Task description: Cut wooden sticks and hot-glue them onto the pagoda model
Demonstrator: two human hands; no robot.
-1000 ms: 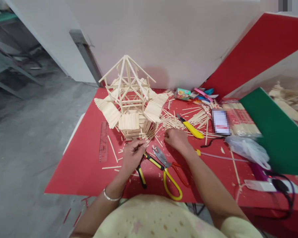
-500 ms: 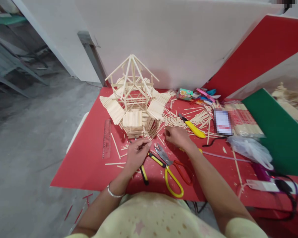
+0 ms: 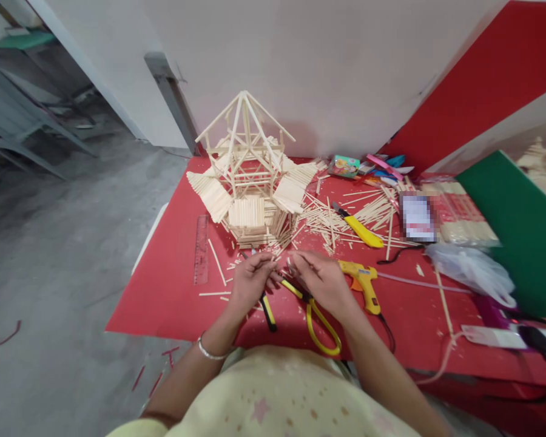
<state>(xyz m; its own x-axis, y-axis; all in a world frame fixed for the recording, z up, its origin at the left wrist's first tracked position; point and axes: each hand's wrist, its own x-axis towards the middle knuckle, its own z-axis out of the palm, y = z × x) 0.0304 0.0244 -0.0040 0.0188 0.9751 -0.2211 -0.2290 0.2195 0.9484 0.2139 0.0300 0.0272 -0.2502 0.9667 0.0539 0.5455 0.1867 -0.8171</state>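
Note:
My left hand and my right hand meet over the red table, fingertips pinched close together on thin wooden sticks that I can barely make out. They hover just in front of a stick-built house model with a peaked frame roof. Under the hands lie black-and-yellow pliers and yellow-handled scissors. A yellow glue gun lies right of my right hand.
Loose sticks are scattered behind the hands, with a yellow utility knife among them. A ruler lies at the left. Stick packets, a plastic bag, a green board and cables crowd the right.
My right hand has drawn back from the stick pile to meet my left hand over the scissors. The glue gun, hidden under the arm before, now shows.

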